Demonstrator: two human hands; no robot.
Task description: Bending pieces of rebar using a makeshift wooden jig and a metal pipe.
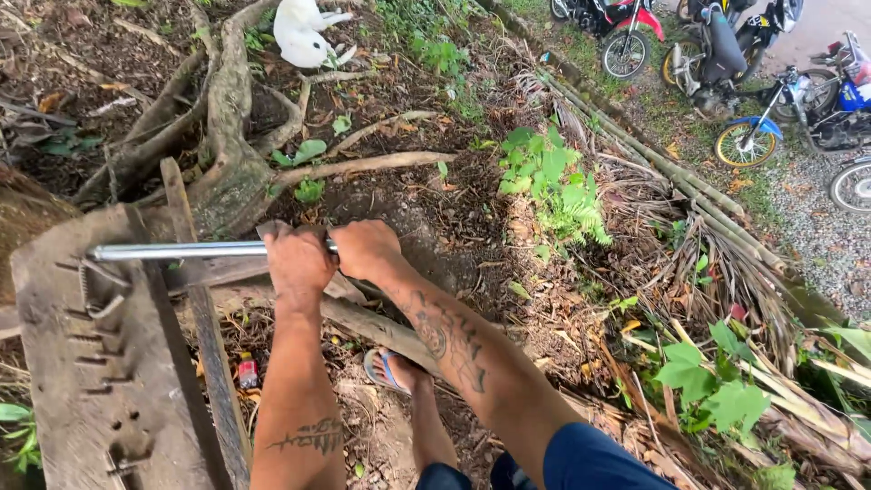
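- Both fists, left hand [297, 260] and right hand [365, 249], clamp tight around the steel bar [172, 251] at its near end for leverage.
- Beyond the grip, its far tip meets the nail-studded plank [63, 363].

Both fists are gripping a metal pipe [195, 250]: the left hand [298, 260] and right hand [365, 249] are touching, levering against a nailed wooden plank [86, 381]; motorcycles [726, 54] are standing beyond.

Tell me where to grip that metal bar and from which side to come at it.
Grip the metal bar at its near, free end, coming from above with knuckles up, where the left hand and right hand already clasp it side by side. It lies level, and its far end sits among the bent nails on the wooden plank.
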